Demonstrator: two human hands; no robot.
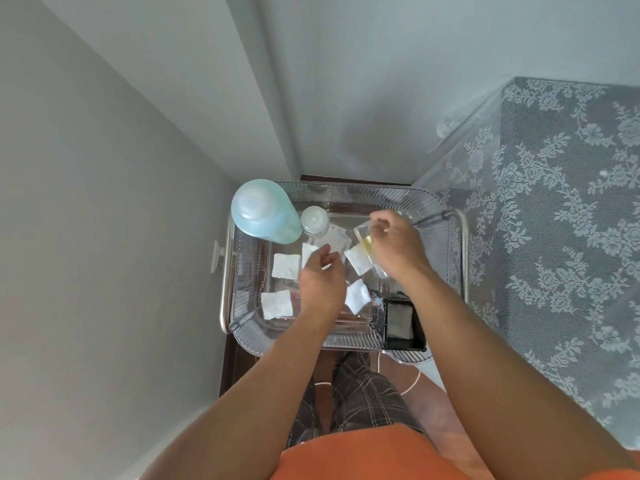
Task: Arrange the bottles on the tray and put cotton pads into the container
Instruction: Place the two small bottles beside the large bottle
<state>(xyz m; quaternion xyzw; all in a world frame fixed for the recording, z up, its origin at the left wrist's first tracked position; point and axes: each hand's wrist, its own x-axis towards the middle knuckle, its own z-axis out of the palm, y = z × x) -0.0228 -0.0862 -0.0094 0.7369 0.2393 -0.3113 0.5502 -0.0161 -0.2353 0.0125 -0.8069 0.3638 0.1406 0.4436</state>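
Head view: right hand (394,244) wrapped around a clear bottle with yellowish liquid (367,242), tilted, over the right half of the ribbed clear tray (429,202). Left hand (320,275) low over the tray centre, fingers loosely curled, tips at a square cotton pad (309,253); cannot tell if actually pinched or just touched. Already standing at the tray's far-left corner: big pale-blue bottle (264,211), small clear bottle with white cap (315,220) just beside it. More pads loose on the tray floor: (286,266), (276,304), (357,296), (359,259). Black container (401,320) at near-right corner, something grey inside. Likely step: stand the yellowish bottle up. Advice: bring upright before lowering, aim for bare floor next to the small bottle, avoid landing on a pad or it will rock. Release only once base sits flat. Then pads one at a time into the container.
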